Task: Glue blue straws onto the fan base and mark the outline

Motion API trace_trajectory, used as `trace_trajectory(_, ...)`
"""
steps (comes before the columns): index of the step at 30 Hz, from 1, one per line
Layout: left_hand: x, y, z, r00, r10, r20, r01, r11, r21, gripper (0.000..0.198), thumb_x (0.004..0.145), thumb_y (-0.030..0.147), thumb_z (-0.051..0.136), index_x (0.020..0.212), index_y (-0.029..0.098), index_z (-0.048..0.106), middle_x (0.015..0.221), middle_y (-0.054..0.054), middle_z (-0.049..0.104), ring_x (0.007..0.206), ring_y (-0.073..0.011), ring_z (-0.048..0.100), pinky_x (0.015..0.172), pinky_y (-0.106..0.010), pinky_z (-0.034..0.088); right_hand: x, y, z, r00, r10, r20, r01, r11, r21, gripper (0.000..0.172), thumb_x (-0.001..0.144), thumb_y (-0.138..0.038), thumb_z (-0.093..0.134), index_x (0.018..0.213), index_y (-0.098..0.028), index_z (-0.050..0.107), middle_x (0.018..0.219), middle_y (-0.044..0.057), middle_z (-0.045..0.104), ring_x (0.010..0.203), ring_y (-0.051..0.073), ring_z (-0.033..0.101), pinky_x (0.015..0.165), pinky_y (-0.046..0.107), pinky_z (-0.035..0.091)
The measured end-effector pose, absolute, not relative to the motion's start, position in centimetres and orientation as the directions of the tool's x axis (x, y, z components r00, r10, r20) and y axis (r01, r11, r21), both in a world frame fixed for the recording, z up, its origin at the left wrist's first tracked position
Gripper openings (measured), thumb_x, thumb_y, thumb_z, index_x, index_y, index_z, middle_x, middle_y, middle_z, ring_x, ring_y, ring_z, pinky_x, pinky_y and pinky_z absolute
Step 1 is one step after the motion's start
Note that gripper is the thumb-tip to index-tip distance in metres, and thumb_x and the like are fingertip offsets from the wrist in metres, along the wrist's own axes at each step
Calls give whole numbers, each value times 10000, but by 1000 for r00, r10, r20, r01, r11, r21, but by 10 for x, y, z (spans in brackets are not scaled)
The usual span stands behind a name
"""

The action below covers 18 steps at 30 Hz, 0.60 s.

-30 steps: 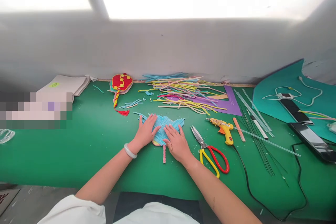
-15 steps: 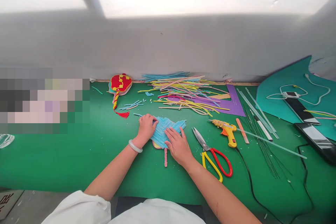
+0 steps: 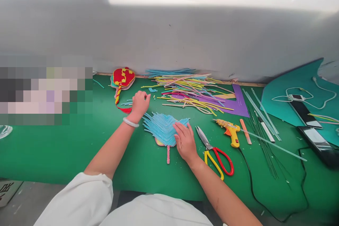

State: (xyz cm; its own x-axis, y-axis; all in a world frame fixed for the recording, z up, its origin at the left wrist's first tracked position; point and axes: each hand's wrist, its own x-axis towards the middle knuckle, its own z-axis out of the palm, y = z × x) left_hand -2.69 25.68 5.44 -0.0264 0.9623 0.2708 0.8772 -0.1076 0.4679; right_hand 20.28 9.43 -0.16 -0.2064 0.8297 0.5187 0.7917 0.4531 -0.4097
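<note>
A fan-shaped piece, covered in light-blue pipe cleaners in a V pattern, lies on the green table with its pink handle towards me. My right hand rests with fingers stretched over its right side. My left hand is above the table, up and left of the fan piece, with fingers curled in; whether something is between them is hidden. Beside it lie short blue pipe-cleaner pieces, partly covered by the hand. Just to the left is a finished red and yellow fan with a red tassel.
A heap of coloured pipe cleaners lies at the back over a purple sheet. To the right are scissors, a yellow glue gun, glue sticks, thin green wires and phones. At left, a blurred area hides what is there.
My left hand has left the fan piece and moved up and left to the short blue pieces. My right hand has stayed on the fan piece, shifted slightly towards its right edge.
</note>
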Motion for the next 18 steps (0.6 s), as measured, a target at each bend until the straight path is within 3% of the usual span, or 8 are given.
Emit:
trace_trajectory(2, -30, 249, 59, 32, 951, 306, 880, -172, 442, 413, 895, 163, 514, 1293, 252, 578, 1489, -133, 431, 1449, -323, 312, 1142, -555, 271, 209, 96, 8, -144, 830, 538, 810, 411, -418, 424, 1035, -299, 361, 1422, -217, 513, 1363, 122, 615, 1311, 224, 527, 1174, 542, 301)
trace_trajectory(4, -31, 231, 61, 130, 930, 344, 882, -267, 388, 682, 864, 115, 516, 1502, 298, 359, 1646, -104, 181, 1538, -335, 52, 1176, -639, 140, 216, 96, 18, -71, 843, 533, 832, 345, -434, 427, 1031, -299, 372, 1435, -223, 488, 1388, 129, 587, 1327, 238, 507, 1163, 559, 305)
trace_trajectory(5, -31, 220, 60, 173, 922, 346, 878, -304, 370, 716, 878, 138, 515, 1539, 290, 285, 1669, -104, 103, 1541, -335, 2, 1178, -655, 117, 218, 94, 23, -41, 850, 525, 838, 315, -445, 422, 1029, -299, 378, 1428, -224, 491, 1380, 129, 589, 1315, 242, 513, 1157, 560, 313)
trace_trajectory(6, -31, 207, 58, 215, 917, 337, 871, -336, 358, 693, 904, 170, 499, 1548, 270, 264, 1673, -111, 89, 1543, -327, 1, 1186, -651, 107, 220, 92, 27, -24, 859, 511, 839, 295, -458, 406, 1026, -298, 386, 1405, -224, 512, 1348, 125, 608, 1282, 242, 536, 1148, 555, 325)
trace_trajectory(9, -27, 163, 48, 384, 893, 234, 835, -444, 325, 590, 968, 201, 408, 1542, 238, 276, 1644, -112, 235, 1537, -298, 117, 1196, -658, 68, 216, 81, 30, -24, 896, 444, 817, 274, -507, 303, 1011, -288, 429, 1213, -225, 646, 1123, 94, 694, 1067, 228, 624, 1049, 495, 426)
trace_trajectory(13, -22, 113, 31, 457, 880, 128, 819, -472, 325, 591, 1006, 242, 370, 1569, 199, 195, 1616, -139, 296, 1523, -282, 187, 1202, -652, 105, 194, 69, 24, -74, 958, 279, 820, 217, -530, 233, 994, -274, 483, 1014, -220, 709, 952, 68, 697, 906, 215, 629, 855, 404, 487)
trace_trajectory(15, -20, 98, 25, 477, 871, 115, 819, -488, 300, 589, 1021, 293, 370, 1572, 183, 194, 1608, -152, 305, 1521, -280, 195, 1204, -645, 126, 182, 69, 22, -114, 966, 231, 840, 217, -496, 243, 1000, -269, 477, 1070, -215, 703, 1023, 79, 704, 969, 221, 630, 892, 413, 473)
trace_trajectory(18, -18, 88, 20, 504, 858, 104, 822, -513, 247, 625, 1017, 400, 405, 1562, 146, 236, 1596, -169, 317, 1512, -304, 218, 1195, -660, 148, 169, 72, 22, -227, 951, 212, 870, 296, -395, 353, 1029, -307, 426, 1303, -176, 606, 1339, 122, 627, 1265, 259, 537, 1086, 499, 360)
